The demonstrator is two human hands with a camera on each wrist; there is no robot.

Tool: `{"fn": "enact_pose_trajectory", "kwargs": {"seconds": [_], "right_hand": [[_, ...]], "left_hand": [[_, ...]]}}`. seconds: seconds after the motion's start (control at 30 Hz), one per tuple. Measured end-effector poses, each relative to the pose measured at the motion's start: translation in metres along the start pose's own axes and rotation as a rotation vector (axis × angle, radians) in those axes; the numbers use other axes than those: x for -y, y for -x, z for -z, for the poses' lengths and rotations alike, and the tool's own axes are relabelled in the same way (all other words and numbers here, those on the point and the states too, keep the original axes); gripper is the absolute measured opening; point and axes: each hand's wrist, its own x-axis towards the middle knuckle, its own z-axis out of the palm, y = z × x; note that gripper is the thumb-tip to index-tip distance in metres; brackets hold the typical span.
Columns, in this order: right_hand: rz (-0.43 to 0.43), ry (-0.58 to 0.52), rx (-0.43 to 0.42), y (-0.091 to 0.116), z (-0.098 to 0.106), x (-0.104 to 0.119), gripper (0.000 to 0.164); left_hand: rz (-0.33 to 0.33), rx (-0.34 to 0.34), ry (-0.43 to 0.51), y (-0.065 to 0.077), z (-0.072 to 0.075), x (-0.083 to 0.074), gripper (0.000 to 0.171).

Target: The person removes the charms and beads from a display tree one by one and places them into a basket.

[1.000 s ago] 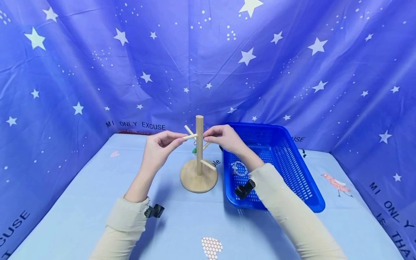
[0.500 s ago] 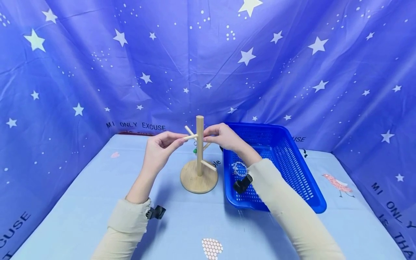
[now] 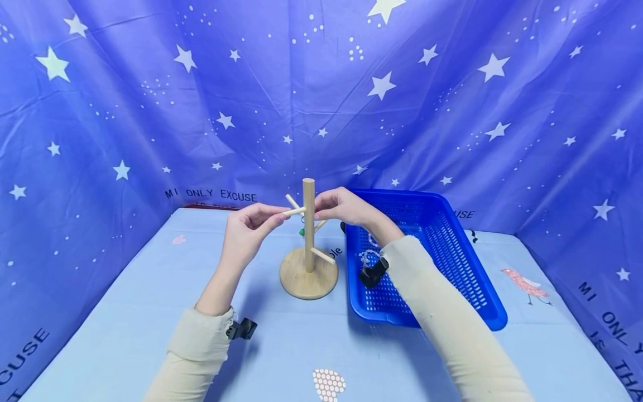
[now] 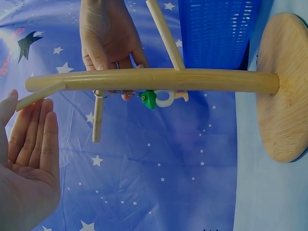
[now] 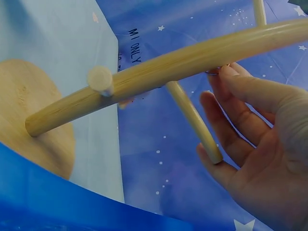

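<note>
A wooden stand point(image 3: 308, 234) with a round base and several pegs rises upright on the table. Thumb and fingers of my left hand point(image 3: 243, 231) pinch the upper front peg point(image 4: 41, 96). Behind the post, my right hand point(image 3: 346, 211) pinches the metal ring of a keychain point(image 4: 149, 99), partly hidden by the wood. The left wrist view shows that ring around a rear peg point(image 4: 97, 120), near the post. A green animal-head charm, a white loop and an orange-tipped piece dangle from its chain. In the right wrist view a lower peg point(image 5: 195, 120) passes by the right fingers.
A blue perforated basket point(image 3: 489, 312) stands right of the stand, under my right forearm. Clear beaded bracelets point(image 3: 369, 258) lie inside it, partly covered by the wrist camera point(image 3: 374, 273). Starry blue curtains point(image 3: 321, 84) enclose the table's back and sides.
My right hand and wrist have shifted slightly upward behind the post, uncovering more beads in the basket. My left hand stays on its peg.
</note>
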Motion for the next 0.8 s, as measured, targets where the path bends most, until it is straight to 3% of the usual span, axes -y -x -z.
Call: {"fn": "enact_pose_trajectory", "kwargs": {"seconds": [0.27, 0.5, 0.8], "right_hand": [[0.052, -0.004, -0.073, -0.004, -0.008, -0.005, 0.013], [0.044, 0.039, -0.154, -0.011, -0.012, -0.005, 0.016], [0.036, -0.004, -0.223, -0.026, -0.018, -0.003, 0.016]], "left_hand": [[-0.007, -0.004, 0.002, 0.000, 0.000, -0.001, 0.021], [-0.005, -0.001, -0.002, 0.000, 0.000, -0.001, 0.021], [-0.006, 0.002, 0.007, 0.000, -0.001, -0.001, 0.020]]}}
